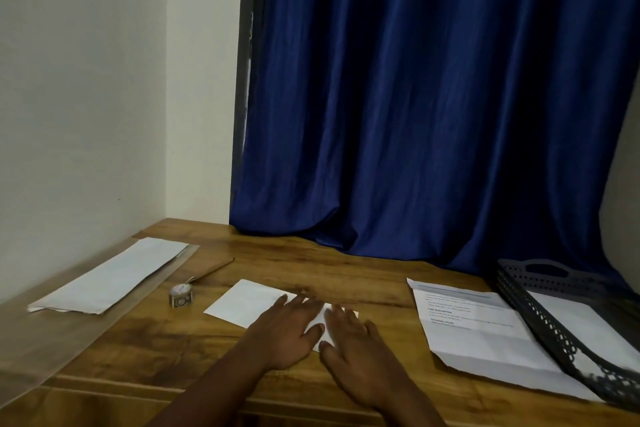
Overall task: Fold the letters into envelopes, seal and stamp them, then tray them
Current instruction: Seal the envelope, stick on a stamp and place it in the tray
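- Near the front edge of the wooden surface [145,333], both hands lie flat on a white folded sheet [249,302], palms down.
- Left hand [284,333]: its grip is loose, fingers straight and spread, pressing the sheet's middle; it pinches nothing.
- Right hand [356,354]: likewise flat with fingers straight, pressing the sheet's right part, whose right end and near edge are mostly hidden under the two hands.
- Whether this sheet is a letter or an envelope cannot be told; motion blur smears the fingertips.
- Toward the left edge, a stack of long white envelopes [110,276] lies inside a clear plastic sleeve [69,333], its count unreadable.
- Between that stack and the sheet stands a small roll [180,295], possibly stamps, with a pencil-like stick [213,270] just behind it.
- At the right edge, a printed letter [474,326] lies with visible creases, its text too small to read; its right side slips beneath a dark perforated tray [561,333].
- White paper [581,329] lies in the tray, which is cut off by the picture's border.
- Along the back edge hangs a blue curtain [415,97].
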Action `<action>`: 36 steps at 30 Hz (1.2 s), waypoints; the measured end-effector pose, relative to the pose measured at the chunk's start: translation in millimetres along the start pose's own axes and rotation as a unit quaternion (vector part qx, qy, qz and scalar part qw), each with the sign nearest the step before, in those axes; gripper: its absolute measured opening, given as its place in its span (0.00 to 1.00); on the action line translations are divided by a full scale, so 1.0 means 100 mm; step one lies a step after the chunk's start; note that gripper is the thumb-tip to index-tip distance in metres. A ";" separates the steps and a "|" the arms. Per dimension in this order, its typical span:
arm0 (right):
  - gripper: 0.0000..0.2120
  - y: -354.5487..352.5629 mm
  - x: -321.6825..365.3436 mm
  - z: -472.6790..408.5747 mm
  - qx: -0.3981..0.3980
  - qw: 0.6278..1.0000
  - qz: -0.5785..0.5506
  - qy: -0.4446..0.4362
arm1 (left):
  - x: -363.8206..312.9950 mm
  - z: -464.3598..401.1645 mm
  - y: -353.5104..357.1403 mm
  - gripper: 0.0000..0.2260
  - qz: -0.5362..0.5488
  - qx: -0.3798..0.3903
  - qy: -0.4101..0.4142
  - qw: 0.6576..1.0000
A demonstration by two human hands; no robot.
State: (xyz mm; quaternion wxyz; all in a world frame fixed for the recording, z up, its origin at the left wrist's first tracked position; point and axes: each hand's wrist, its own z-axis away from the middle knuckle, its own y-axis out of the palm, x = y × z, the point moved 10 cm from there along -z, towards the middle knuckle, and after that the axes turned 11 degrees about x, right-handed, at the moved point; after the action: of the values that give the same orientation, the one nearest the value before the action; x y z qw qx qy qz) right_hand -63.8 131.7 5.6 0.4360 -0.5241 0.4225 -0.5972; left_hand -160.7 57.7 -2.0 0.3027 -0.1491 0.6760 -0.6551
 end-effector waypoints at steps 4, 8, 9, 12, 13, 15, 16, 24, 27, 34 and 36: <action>0.33 0.09 -0.04 -0.06 0.041 0.999 0.028 0.009 | -0.02 -0.01 -0.01 0.26 -0.002 0.003 0.008 1.000; 0.51 0.06 -0.02 -0.02 0.041 0.999 0.007 0.006 | 0.01 0.11 -0.25 0.28 0.025 -0.104 -0.007 0.994; 0.54 0.05 -0.02 0.00 0.040 0.999 0.001 0.006 | 0.05 0.17 -0.32 0.29 0.031 -0.134 -0.022 0.990; 0.54 0.02 -0.02 0.04 0.036 0.999 -0.009 0.007 | 0.19 0.35 -0.43 0.35 0.058 -0.164 -0.064 0.983; 0.53 0.01 -0.02 0.06 0.038 0.999 -0.010 0.009 | 0.24 0.41 -0.41 0.35 0.058 -0.153 -0.079 0.983; 0.53 0.02 -0.04 0.10 0.048 0.999 -0.013 0.015 | 0.30 0.56 -0.36 0.34 0.054 -0.118 -0.098 0.987; 0.52 0.03 -0.05 0.12 0.054 0.998 -0.016 0.014 | 0.29 0.67 -0.35 0.33 0.051 -0.098 -0.100 0.989; 0.49 0.14 -0.01 0.49 0.086 0.993 0.054 -0.055 | 0.29 1.55 -0.19 0.41 -0.023 0.049 -0.015 0.998; 0.40 0.14 -0.05 0.58 0.054 0.991 0.085 -0.089 | 0.48 1.75 -0.19 0.34 -0.030 0.003 0.011 0.999; 0.14 -0.19 -0.24 0.99 -0.104 0.942 -0.280 -0.155 | 0.77 2.08 -0.45 0.17 0.193 -0.163 0.065 0.965; 0.04 -0.26 -0.25 1.02 -0.096 0.918 -0.368 -0.115 | 0.84 2.07 -0.53 0.20 0.282 -0.185 0.043 0.940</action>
State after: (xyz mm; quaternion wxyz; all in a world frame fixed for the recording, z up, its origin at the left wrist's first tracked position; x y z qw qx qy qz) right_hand 37.1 158.0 33.2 0.1789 -0.7471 0.2023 -0.6074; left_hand -111.3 -162.6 40.5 0.4133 0.0225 0.8120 -0.4115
